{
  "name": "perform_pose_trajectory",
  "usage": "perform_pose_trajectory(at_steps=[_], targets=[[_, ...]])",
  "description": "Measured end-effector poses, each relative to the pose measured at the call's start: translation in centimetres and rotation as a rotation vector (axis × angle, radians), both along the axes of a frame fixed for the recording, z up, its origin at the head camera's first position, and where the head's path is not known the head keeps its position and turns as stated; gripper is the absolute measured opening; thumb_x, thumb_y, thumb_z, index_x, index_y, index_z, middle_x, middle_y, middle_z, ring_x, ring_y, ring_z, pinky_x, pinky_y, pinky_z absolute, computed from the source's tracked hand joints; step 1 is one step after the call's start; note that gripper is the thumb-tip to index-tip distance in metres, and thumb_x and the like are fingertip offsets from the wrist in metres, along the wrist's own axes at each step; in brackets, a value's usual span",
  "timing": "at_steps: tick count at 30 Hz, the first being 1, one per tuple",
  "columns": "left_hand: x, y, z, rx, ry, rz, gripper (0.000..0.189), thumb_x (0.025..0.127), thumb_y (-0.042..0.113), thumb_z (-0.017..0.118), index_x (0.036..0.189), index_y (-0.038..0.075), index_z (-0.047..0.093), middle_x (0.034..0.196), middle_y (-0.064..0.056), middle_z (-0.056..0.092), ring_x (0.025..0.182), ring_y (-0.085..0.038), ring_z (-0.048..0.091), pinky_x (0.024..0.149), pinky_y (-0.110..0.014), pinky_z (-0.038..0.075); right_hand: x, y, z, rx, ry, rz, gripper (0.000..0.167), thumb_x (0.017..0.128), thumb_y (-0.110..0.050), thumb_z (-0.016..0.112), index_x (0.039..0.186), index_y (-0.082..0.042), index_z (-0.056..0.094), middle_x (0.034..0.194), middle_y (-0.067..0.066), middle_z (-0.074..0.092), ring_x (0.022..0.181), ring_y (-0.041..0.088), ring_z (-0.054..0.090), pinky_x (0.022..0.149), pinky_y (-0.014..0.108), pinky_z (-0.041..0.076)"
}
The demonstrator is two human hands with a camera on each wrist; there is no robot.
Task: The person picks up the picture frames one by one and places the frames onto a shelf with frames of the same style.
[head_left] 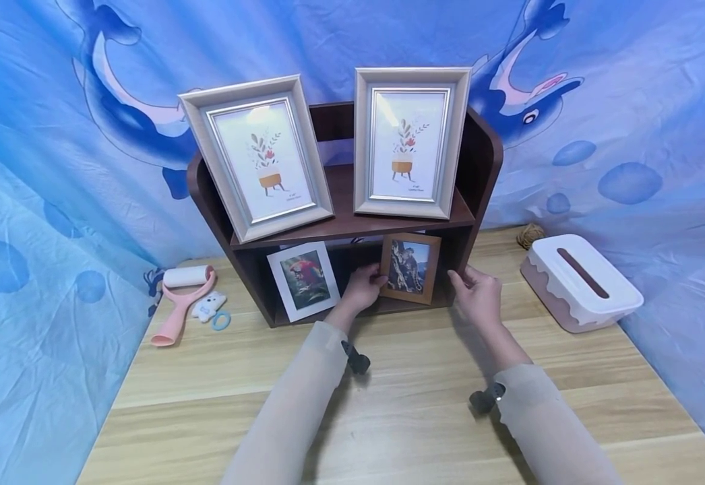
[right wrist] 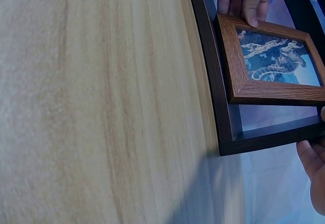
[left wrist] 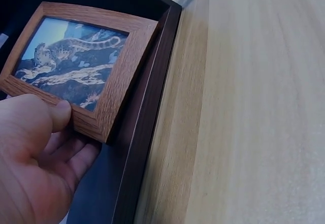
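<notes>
My left hand (head_left: 361, 288) pinches the left edge of a brown wooden photo frame (head_left: 410, 268) with a leopard picture, its thumb (left wrist: 62, 113) on the front and the other fingers behind. This frame stands tilted on the lower level of a dark brown shelf (head_left: 342, 185), at the right. My right hand (head_left: 481, 296) grips the shelf's right side panel (right wrist: 277, 138) near the bottom; in the right wrist view it is mostly cut off. A white photo frame (head_left: 331, 264) with a parrot picture leans at the lower left.
Two large silver-beige frames (head_left: 313, 158) with plant prints stand on the upper level. Left on the wooden table (head_left: 413, 404) lie a pink lint roller (head_left: 176, 311), a white bear-like item (head_left: 208, 306) and a blue ring (head_left: 221, 320). A tissue box (head_left: 579, 283) and twine ball (head_left: 530, 236) sit right.
</notes>
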State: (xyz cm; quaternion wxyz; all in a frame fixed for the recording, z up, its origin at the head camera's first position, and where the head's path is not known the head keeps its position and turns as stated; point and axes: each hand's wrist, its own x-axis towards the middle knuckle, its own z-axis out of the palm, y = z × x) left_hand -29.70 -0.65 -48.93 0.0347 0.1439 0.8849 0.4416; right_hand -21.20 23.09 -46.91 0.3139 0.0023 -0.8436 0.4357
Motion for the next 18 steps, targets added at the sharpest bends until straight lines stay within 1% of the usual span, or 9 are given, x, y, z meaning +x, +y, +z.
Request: perform_pose_trajectory(at_steps=[4,6,8,11,13,15,16,17,18], targets=[[0.3,-0.5,0.5,0.015,0.003,0.035,0.047,0.103,0.021,0.060,0.144,-0.001,0.052,0.132,-0.017,0.065,0.121,-0.030,0.062,0.104,-0.040,0.051,-0.3,-0.1,-0.2,0.006,0.013,0.004,0.013,0.094,-0.006,0.073,0.098,0.005,0.077,0.094,0.024,0.073,0.083,0.037,0.075,0.068,0.027,0.060],[0.5,-0.7,0.9,0.030,0.022,0.039,0.052,0.103,0.022,0.060,0.147,-0.003,0.047,0.134,-0.018,0.064,0.124,-0.030,0.061,0.107,-0.039,0.049,-0.5,-0.2,-0.3,0.010,0.025,0.002,0.012,0.093,-0.006,0.073,0.097,0.005,0.077,0.093,0.024,0.073,0.082,0.037,0.075,0.067,0.029,0.060],[0.8,-0.9,1.2,0.034,0.054,0.028,0.054,0.103,0.022,0.060,0.148,-0.004,0.045,0.135,-0.017,0.064,0.126,-0.030,0.060,0.109,-0.039,0.048,-0.5,-0.1,-0.5,0.022,0.035,-0.005,0.013,0.093,-0.006,0.074,0.097,0.006,0.076,0.092,0.025,0.073,0.081,0.038,0.075,0.068,0.035,0.061],[1.3,-1.1,1.7,-0.003,0.125,0.013,0.053,0.103,0.022,0.061,0.147,-0.003,0.046,0.137,-0.016,0.063,0.129,-0.030,0.057,0.112,-0.039,0.045,-0.4,0.2,-0.4,0.045,0.009,-0.019,0.018,0.094,-0.010,0.073,0.100,0.007,0.075,0.095,0.026,0.073,0.085,0.040,0.074,0.073,0.046,0.062],[1.8,-1.3,2.0,-0.048,0.173,0.014,0.053,0.102,0.025,0.061,0.147,-0.001,0.048,0.139,-0.015,0.062,0.132,-0.031,0.054,0.113,-0.041,0.042,-0.1,0.3,-0.2,0.027,-0.030,-0.038,0.027,0.096,-0.016,0.073,0.110,0.007,0.073,0.100,0.026,0.073,0.090,0.040,0.074,0.077,0.047,0.062],[2.3,-1.6,2.4,-0.070,0.219,0.011,0.053,0.102,0.026,0.062,0.146,0.000,0.049,0.140,-0.015,0.060,0.133,-0.032,0.053,0.114,-0.042,0.042,0.3,0.3,0.1,-0.031,-0.047,-0.075,0.036,0.096,-0.021,0.072,0.120,0.006,0.068,0.107,0.024,0.073,0.095,0.035,0.074,0.081,0.039,0.063],[2.6,-1.7,2.6,-0.075,0.242,0.005,0.053,0.102,0.026,0.062,0.146,0.000,0.049,0.141,-0.016,0.060,0.133,-0.032,0.053,0.114,-0.042,0.041,0.6,0.3,0.3,-0.072,-0.024,-0.108,0.038,0.096,-0.022,0.073,0.122,0.005,0.067,0.108,0.023,0.073,0.094,0.030,0.074,0.081,0.032,0.062],[2.9,-1.9,2.8,-0.076,0.264,-0.003,0.053,0.101,0.025,0.063,0.146,0.000,0.050,0.141,-0.017,0.059,0.133,-0.033,0.052,0.115,-0.042,0.041,0.9,0.2,0.5,-0.122,0.036,-0.145,0.037,0.096,-0.020,0.072,0.121,0.006,0.066,0.107,0.023,0.073,0.092,0.024,0.073,0.080,0.025,0.061],[3.2,-2.1,3.0,-0.076,0.284,-0.012,0.053,0.101,0.025,0.064,0.145,-0.001,0.050,0.142,-0.017,0.058,0.134,-0.033,0.051,0.116,-0.042,0.040,1.3,0.2,0.7,-0.169,0.121,-0.181,0.034,0.095,-0.016,0.072,0.119,0.007,0.067,0.104,0.023,0.073,0.088,0.017,0.071,0.079,0.018,0.058]])
